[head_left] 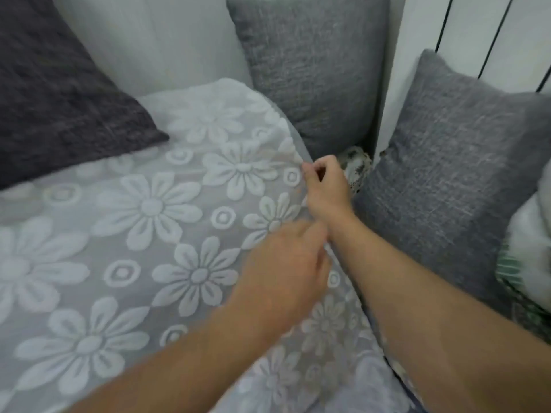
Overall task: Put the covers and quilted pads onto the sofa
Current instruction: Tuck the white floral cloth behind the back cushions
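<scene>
A grey cover with raised white flowers lies spread over the sofa seat and fills the left and middle of the view. My right hand pinches the cover's right edge near the back corner, fingers curled. My left hand is blurred and lies lower on the same edge, its fingers bent onto the fabric; whether it grips the cover is unclear. A patterned black-and-white fabric shows in the gap behind my right hand.
A dark grey cushion leans at the back left. Two lighter grey cushions, one at the back and one on the right, stand in the corner. A green-and-white patterned fabric lies at the far right.
</scene>
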Demonstrator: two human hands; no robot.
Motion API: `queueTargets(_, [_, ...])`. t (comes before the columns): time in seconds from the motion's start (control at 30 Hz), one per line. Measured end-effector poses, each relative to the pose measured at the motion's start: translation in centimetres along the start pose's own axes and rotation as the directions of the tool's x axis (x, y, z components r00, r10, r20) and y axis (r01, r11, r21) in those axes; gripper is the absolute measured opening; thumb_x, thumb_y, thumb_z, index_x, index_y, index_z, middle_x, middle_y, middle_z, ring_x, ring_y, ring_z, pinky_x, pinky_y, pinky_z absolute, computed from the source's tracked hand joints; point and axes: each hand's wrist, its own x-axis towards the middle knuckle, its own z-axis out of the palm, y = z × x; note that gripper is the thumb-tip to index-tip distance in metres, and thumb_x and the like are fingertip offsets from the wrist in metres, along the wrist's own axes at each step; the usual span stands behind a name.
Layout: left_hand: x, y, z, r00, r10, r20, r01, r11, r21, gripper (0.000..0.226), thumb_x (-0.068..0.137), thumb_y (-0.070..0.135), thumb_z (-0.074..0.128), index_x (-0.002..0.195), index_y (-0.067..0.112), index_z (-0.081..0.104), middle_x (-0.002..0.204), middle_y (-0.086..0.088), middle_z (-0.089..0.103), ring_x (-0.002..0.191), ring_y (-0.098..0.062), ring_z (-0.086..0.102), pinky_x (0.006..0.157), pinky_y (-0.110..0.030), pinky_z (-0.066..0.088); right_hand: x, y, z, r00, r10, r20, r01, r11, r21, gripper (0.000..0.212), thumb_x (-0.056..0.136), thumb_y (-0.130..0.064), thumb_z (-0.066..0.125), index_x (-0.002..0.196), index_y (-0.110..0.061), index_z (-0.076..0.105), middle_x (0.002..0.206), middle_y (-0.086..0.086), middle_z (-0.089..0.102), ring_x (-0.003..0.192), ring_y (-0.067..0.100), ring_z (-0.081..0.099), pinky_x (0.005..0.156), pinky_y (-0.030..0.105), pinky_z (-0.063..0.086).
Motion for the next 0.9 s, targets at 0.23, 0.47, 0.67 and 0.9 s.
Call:
queueTargets(0.23, [16.0, -12.2, -8.6, 0.988, -0.083, 0.128, 0.043, 0.955, 0.293, 0.042, 0.102, 0.030, 0.053, 0.144, 0.033, 0.051, 0.131, -0.014, 0.039, 0.113, -0.034, 0.051, 0.105, -0.039, 0.041, -10.8, 12.9, -2.9, 0.969, 0.178, 0.175, -0.160, 0.981, -0.108, 0.023, 0.103, -0.032, 0.047, 0.120, -0.026, 0.062, 0.117, -0.009, 0.059, 0.111, 0.012, 0.055, 0.095, 0.039, 0.047])
queueTargets(0.47, [18.4, -10.3, -8.0, 0.965, -0.248, -0.090, 0.263, 0.929, 0.259, 0.016, 0.100, 0.029, 0.045, 0.107, 0.018, 0.053, 0.112, -0.021, 0.060, 0.095, -0.036, 0.057, 0.082, -0.040, 0.043, -12.9, 16.7, -5.8, 0.983, 0.156, 0.095, -0.112, 0.927, -0.357, 0.025, 0.100, -0.024, 0.058, 0.077, -0.020, 0.048, 0.083, -0.005, 0.047, 0.076, 0.018, 0.051, 0.063, 0.035, 0.039])
queueTargets(0.67, [16.7, -9.1, -3.3, 0.931, -0.038, -0.363, 0.220, 0.851, 0.476, 0.027, 0.101, 0.022, 0.033, 0.119, 0.007, 0.046, 0.117, -0.022, 0.056, 0.106, -0.043, 0.053, 0.082, -0.053, 0.038, -13.0, 18.2, -3.9, 0.937, 0.344, -0.060, -0.348, 0.901, -0.260, 0.037, 0.099, -0.024, 0.061, 0.070, -0.020, 0.037, 0.068, -0.002, 0.044, 0.065, 0.018, 0.045, 0.057, 0.033, 0.032])
queueTargets(0.9, [14.6, -7.5, -0.6, 0.965, 0.031, -0.260, 0.168, 0.691, 0.703, 0.044, 0.094, 0.022, 0.033, 0.129, -0.002, 0.045, 0.129, -0.031, 0.047, 0.113, -0.050, 0.047, 0.093, -0.060, 0.040, -18.8, 16.3, -4.0, 0.955, 0.092, -0.283, -0.220, 0.858, -0.464, 0.023, 0.092, -0.025, 0.067, 0.086, -0.013, 0.048, 0.087, 0.008, 0.055, 0.074, 0.027, 0.054, 0.060, 0.038, 0.045])
